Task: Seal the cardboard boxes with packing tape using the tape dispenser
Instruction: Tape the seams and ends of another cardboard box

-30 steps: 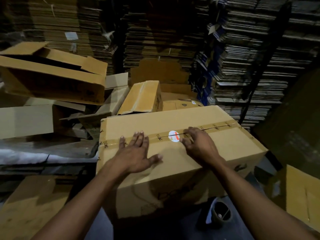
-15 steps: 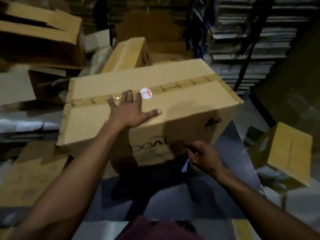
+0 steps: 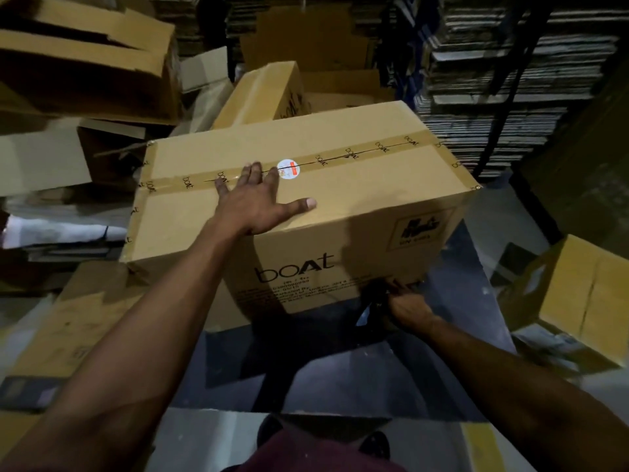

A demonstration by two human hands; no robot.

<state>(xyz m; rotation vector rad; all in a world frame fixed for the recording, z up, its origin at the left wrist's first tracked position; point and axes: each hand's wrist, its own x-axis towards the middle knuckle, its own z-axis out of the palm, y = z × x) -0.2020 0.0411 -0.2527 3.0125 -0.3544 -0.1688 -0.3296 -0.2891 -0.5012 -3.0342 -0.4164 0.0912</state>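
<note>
Your right hand (image 3: 406, 306) has left the taped seam (image 3: 343, 156) and now reaches under the box (image 3: 357, 199) front, closing on a dark thing, perhaps the dispenser (image 3: 374, 303), while your left hand (image 3: 253, 202) presses flat on top.

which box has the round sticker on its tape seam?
The big boat box under the left hand; its round white sticker sits mid-seam. The other boxes show none.
</note>
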